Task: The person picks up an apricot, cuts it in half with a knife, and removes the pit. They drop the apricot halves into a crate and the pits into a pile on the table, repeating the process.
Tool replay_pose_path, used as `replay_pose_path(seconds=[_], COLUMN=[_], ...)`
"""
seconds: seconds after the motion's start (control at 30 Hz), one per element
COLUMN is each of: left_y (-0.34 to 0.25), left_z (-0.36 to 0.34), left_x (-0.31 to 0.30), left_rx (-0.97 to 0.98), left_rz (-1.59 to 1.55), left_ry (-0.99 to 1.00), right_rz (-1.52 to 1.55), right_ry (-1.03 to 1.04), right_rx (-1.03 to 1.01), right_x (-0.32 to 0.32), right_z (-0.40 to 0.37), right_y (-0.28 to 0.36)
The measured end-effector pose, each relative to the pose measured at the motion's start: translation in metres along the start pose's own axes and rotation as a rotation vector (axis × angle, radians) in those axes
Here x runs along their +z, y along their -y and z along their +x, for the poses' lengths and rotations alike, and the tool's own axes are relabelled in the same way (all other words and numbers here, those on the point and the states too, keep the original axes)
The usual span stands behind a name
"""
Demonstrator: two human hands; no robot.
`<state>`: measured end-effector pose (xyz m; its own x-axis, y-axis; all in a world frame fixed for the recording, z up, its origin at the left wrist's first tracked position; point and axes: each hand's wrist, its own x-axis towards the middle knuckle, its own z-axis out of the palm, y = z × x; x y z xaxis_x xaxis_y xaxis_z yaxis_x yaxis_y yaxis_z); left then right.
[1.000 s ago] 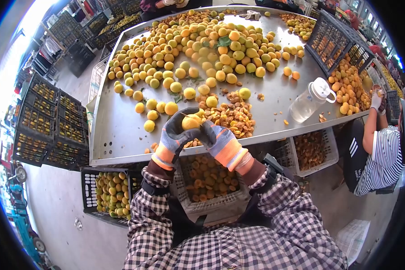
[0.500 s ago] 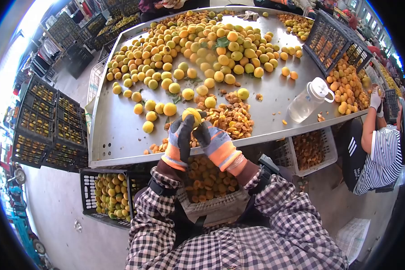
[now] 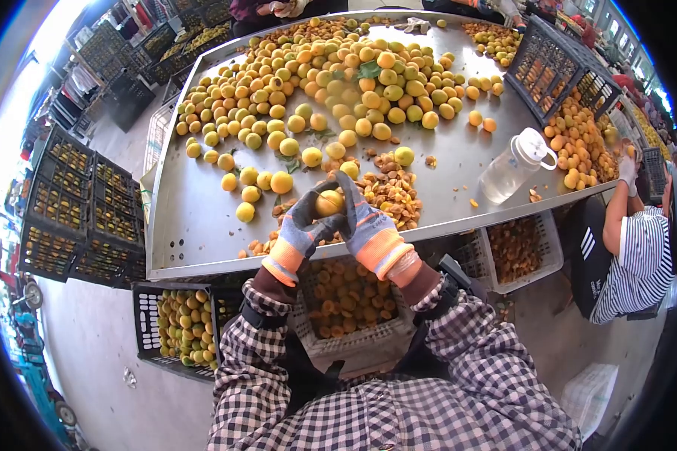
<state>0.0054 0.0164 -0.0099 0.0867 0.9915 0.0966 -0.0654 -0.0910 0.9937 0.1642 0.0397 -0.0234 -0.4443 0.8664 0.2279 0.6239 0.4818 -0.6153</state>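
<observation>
Round yellow fruit (image 3: 329,203) just drawn closer; grey-and-orange-gloved left hand (image 3: 302,228), right hand (image 3: 362,225) clasp it together; handling apparently unfinished.

**Metal sorting table thick with apricots**

The rimmed metal table (image 3: 455,158) carries loose apricots (image 3: 393,92) heaped from about 9 to 1 o'clock. Brown-orange pits (image 3: 399,201) lie between 5 and 6, a clear lidded bottle (image 3: 502,179) between 3 and 4. A black plastic crate (image 3: 543,66) sits at 2, a crumpled cloth (image 3: 416,25) towards 1. On the concrete floor (image 3: 90,361), a fruit-filled black crate (image 3: 150,323) stands at 8 o'clock.
</observation>
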Motion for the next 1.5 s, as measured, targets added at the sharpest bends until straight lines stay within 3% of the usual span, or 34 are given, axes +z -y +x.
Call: replay_pose_path(seconds=[0.13, 0.23, 0.3, 0.6, 1.5], left_y=[0.000, 0.003, -0.001, -0.015, -0.024], left_z=[0.003, 0.001, -0.002, -0.020, -0.058], left_x=[-0.002, 0.010, 0.011, 0.008, 0.015], left_rx=[-0.043, 0.068, 0.084, 0.177, 0.155], left_rz=[-0.112, -0.013, -0.042, 0.061, -0.052], left_ry=[-0.006, -0.162, -0.153, -0.090, -0.170], right_rz=[0.115, 0.225, 0.156, 0.511, 0.639], right_ry=[0.045, 0.061, 0.110, 0.050, 0.109], right_rx=[-0.065, -0.097, -0.219, -0.213, -0.351], right_x=[-0.005, -0.005, 0.001, -0.012, -0.012], right_z=[0.004, 0.004, 0.005, -0.003, -0.017], right_y=[0.006, 0.005, -0.004, 0.017, 0.027])
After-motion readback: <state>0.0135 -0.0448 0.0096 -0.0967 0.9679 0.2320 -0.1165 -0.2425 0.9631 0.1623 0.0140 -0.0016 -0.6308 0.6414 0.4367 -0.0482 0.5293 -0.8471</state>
